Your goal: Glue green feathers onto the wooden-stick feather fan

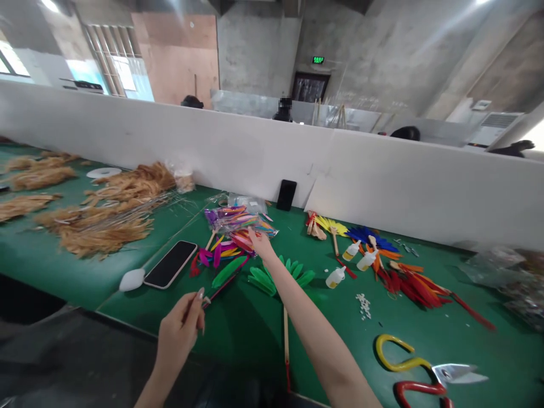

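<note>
My left hand (182, 326) is closed in a pinch near the front edge of the table, fingertips around one end of a thin dark-red strip (225, 285). Beside that strip lies a long green feather (229, 271). My right hand (260, 245) reaches forward to the clear packets of coloured feathers (242, 220), touching or just above them; most of its fingers are hidden from me. Below my right forearm, a fan of green feathers (261, 280) with a wooden handle (286, 334) lies on the table. Loose purple and yellow feathers (227, 249) spread left of my right hand.
Left are a phone (170, 264), a white rounded object (132, 280) and brown fibre bundles (102, 226). Right are small glue bottles (336, 277), white beads (363, 306), red feathers (419, 286) and scissors (457, 373). A dark phone (287, 195) leans against the white partition (255, 147).
</note>
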`<state>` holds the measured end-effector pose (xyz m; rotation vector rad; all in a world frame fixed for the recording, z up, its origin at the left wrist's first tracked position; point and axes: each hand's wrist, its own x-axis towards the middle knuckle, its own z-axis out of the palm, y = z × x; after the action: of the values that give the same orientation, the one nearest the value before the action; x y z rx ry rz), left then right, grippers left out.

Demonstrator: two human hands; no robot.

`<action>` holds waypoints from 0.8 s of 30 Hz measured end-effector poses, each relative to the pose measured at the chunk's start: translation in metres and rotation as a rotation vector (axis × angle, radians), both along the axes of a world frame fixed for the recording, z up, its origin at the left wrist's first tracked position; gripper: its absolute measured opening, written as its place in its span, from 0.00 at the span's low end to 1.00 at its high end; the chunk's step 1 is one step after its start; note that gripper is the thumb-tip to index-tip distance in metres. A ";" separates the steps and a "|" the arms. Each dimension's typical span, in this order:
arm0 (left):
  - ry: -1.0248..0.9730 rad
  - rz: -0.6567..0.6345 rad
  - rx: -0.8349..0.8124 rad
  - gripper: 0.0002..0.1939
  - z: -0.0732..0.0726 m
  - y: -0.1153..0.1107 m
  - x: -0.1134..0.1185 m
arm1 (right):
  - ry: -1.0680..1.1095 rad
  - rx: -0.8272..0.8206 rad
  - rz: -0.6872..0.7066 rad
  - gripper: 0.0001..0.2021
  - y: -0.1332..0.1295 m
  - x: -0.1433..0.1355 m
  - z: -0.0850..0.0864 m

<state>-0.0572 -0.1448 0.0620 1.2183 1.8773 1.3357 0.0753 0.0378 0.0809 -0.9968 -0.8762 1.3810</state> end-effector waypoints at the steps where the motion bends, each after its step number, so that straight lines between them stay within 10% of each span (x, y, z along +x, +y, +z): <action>1: -0.036 -0.010 -0.004 0.20 0.000 0.000 0.002 | -0.019 0.005 0.089 0.12 -0.011 0.007 0.002; 6: -0.170 -0.107 -0.058 0.18 -0.001 0.008 0.022 | -0.081 0.028 0.627 0.20 -0.086 0.042 0.001; 15: -0.023 -0.622 -0.099 0.15 -0.011 0.009 0.085 | -0.195 0.029 0.136 0.22 -0.149 0.099 -0.023; 24: -0.079 -0.898 -0.208 0.12 0.005 0.015 0.093 | -0.390 -0.188 0.629 0.20 -0.194 0.129 -0.037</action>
<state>0.0361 -0.1293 0.0666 1.5784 1.1162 0.6591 0.2041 -0.1561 0.0443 -1.2166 -1.4566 1.8507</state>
